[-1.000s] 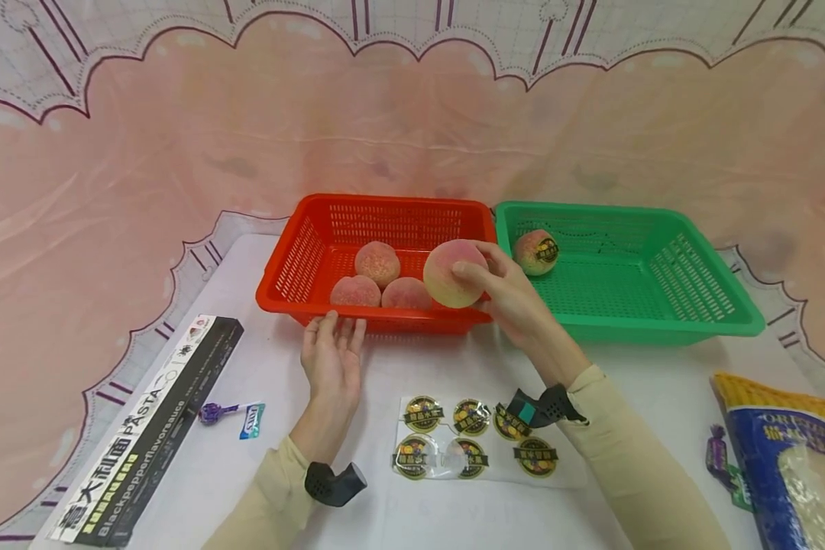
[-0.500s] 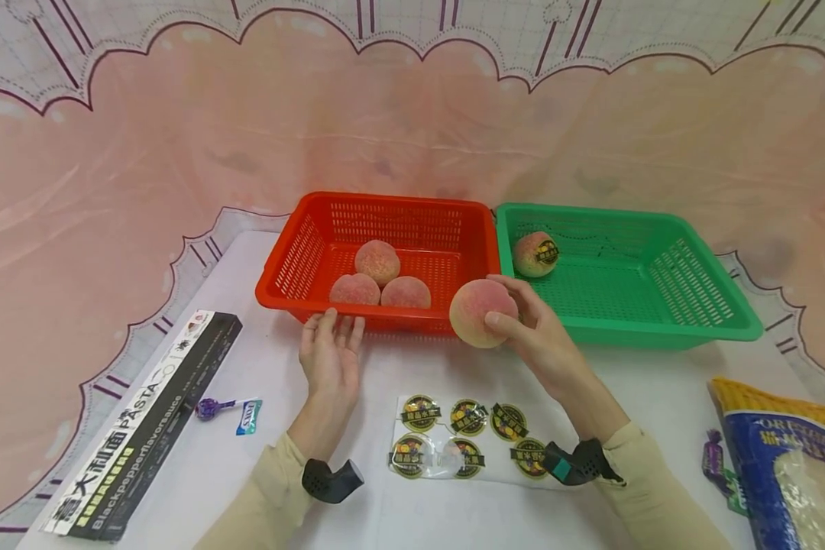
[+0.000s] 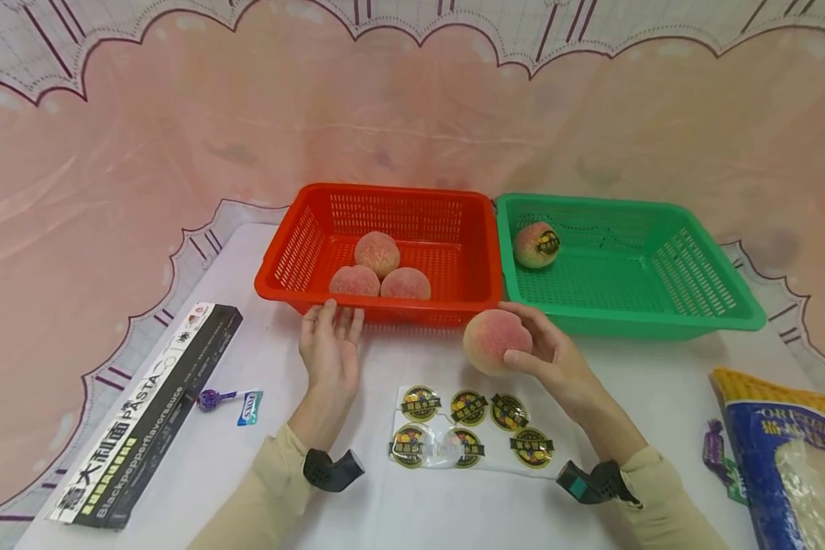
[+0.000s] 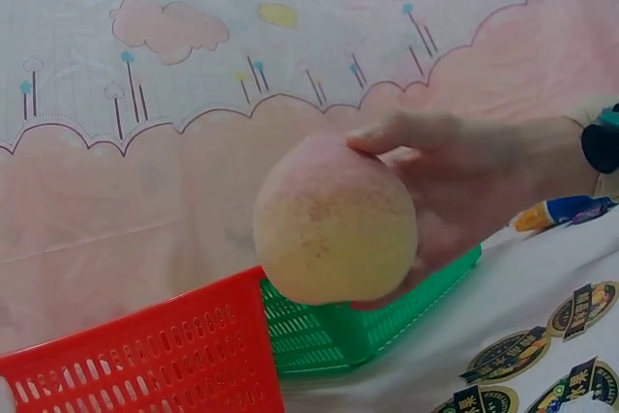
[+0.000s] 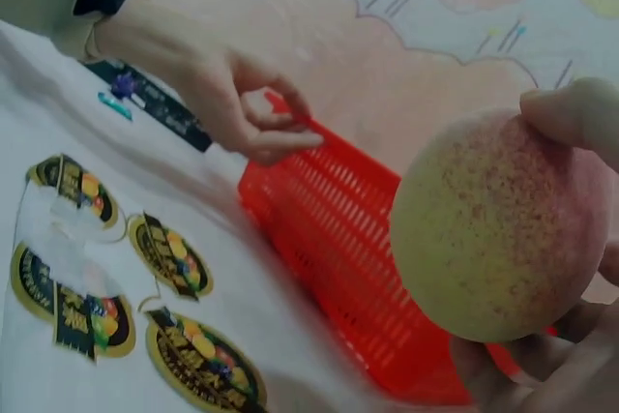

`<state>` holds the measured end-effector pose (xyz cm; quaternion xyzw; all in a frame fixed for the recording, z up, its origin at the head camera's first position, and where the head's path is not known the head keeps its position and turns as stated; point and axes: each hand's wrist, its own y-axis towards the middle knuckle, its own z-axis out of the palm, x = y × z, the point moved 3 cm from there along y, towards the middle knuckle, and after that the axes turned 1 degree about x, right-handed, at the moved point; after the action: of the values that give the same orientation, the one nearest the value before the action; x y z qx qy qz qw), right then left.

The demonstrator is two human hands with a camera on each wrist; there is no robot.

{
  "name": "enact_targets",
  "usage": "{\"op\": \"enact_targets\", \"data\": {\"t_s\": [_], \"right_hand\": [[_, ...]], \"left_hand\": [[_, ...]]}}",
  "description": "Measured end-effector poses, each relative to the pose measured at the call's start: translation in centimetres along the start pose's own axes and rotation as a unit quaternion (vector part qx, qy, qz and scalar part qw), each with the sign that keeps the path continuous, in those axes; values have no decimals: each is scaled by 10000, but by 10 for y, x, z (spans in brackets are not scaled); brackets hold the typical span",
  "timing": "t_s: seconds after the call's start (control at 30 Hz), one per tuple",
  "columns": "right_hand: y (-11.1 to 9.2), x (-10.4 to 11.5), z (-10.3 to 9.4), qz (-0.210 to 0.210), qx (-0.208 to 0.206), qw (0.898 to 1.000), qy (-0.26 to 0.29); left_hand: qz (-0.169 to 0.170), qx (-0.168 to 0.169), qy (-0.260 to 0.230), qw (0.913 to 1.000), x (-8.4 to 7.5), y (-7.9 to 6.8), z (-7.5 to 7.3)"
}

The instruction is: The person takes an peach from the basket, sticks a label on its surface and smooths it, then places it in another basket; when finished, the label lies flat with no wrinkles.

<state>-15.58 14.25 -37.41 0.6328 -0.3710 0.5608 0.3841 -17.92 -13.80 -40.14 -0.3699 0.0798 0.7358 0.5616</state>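
In the head view my right hand (image 3: 553,359) grips a pink and yellow peach (image 3: 496,341) between thumb and fingers, in front of the red basket (image 3: 477,309) and above the white table. The right wrist view shows that peach (image 5: 503,224) close up, with the thumb on top and fingers beneath. My left hand (image 3: 330,359), palm up with fingers loosely extended, touches the front rim of the red basket. Several peaches (image 3: 376,254) lie together inside that basket. Below my hands lies a sheet of round black and gold fruit stickers (image 3: 469,408).
Right of the red basket stands a green basket (image 3: 632,321) holding one stickered peach (image 3: 536,244). A pasta box (image 3: 144,416), a lollipop (image 3: 209,399) and a small candy (image 3: 250,409) lie left. A blue and yellow bag (image 3: 784,451) and a purple candy (image 3: 713,447) lie right.
My right hand has carried the peach from over the red basket's front right corner toward me and slightly right. The left hand has stayed at the rim.
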Motion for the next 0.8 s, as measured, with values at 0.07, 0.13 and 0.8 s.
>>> {"op": "enact_targets", "data": {"t_s": [0.07, 0.13, 0.8], "right_hand": [[-1, -6, -2, 72, 47, 10000, -19], [0, -14, -4, 187, 79, 9997, -96], [7, -49, 3, 1053, -128, 9889, -1040]], "left_hand": [[-11, -9, 9, 10000, 0, 0, 1], [-20, -39, 4, 10000, 0, 0, 1], [414, 4442, 5425, 7118, 30, 1, -8]]}}
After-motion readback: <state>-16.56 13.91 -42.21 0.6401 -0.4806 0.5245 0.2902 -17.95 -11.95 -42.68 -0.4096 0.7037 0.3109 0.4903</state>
